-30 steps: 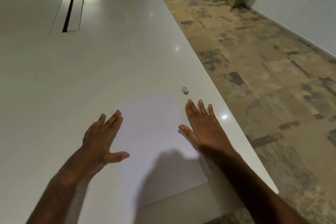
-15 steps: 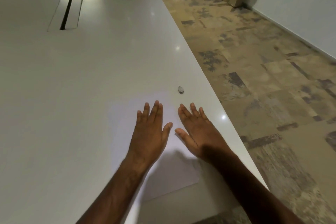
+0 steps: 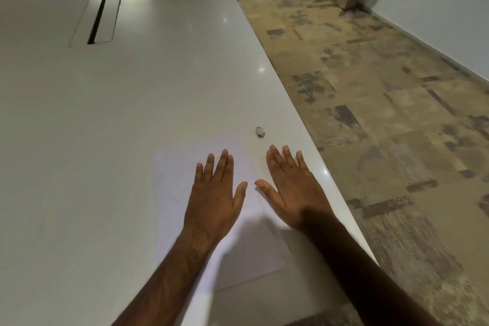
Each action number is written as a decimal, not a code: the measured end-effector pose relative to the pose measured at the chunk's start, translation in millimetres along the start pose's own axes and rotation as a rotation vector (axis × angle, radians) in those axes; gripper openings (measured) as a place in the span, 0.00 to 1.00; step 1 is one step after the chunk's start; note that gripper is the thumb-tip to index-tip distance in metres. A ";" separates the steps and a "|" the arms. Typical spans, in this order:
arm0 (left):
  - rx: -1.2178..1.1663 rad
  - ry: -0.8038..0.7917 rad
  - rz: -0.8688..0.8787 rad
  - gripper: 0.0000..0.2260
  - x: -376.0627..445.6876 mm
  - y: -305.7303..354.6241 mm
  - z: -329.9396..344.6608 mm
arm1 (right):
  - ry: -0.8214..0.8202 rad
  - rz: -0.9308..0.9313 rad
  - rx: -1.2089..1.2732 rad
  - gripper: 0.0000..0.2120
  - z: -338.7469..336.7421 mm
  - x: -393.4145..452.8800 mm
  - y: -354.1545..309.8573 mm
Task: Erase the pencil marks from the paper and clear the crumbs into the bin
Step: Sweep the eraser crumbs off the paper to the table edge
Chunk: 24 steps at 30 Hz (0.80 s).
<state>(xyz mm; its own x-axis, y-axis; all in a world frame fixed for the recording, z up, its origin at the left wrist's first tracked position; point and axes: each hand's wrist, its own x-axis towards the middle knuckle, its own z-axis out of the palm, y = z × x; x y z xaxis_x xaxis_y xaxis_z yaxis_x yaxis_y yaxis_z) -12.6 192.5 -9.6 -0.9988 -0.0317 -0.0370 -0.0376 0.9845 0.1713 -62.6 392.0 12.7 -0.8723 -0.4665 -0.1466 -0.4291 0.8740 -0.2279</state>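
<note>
Head view: on the glossy white tabletop (image 3: 105, 140) a white paper sheet (image 3: 174, 193) lies under the flat left hand (image 3: 214, 193), fingers straight. Right hand (image 3: 293, 188), fingers straight, rests just right of the sheet; a small grey eraser (image 3: 260, 132) sits just beyond it.

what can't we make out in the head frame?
- Bin: not in the head view.
- Pencil marks on the paper: too faint; left hand covers part.
- Crumbs: too small, only specks near the right hand.
- Eraser: small, shape unclear.
</note>
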 end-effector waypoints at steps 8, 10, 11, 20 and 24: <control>-0.035 0.049 0.003 0.32 -1.2 -1.7 4.8 | 0.005 -0.073 -0.022 0.44 8.3 20.4 -32.3; -0.039 0.053 -0.002 0.34 -1.1 -0.2 3.1 | -0.003 -0.039 -0.045 0.45 7.9 20.6 -30.4; -0.034 0.055 0.000 0.35 -0.6 0.4 1.1 | -0.002 -0.018 -0.069 0.45 6.1 19.3 -27.9; -0.008 0.059 0.001 0.33 -1.2 0.8 2.4 | 0.063 0.075 -0.093 0.47 -17.4 -2.3 -7.5; -0.012 0.068 0.006 0.33 -0.7 -0.5 3.2 | 0.072 -0.007 -0.036 0.46 -11.1 11.6 -25.7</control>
<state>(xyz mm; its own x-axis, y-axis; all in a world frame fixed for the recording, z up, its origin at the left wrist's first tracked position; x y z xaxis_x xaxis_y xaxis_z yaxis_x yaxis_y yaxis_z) -11.8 192.7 -12.8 -0.9988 -0.0375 0.0311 -0.0312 0.9825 0.1835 -64.3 365.6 27.6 -0.8831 -0.4631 -0.0754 -0.4425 0.8755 -0.1942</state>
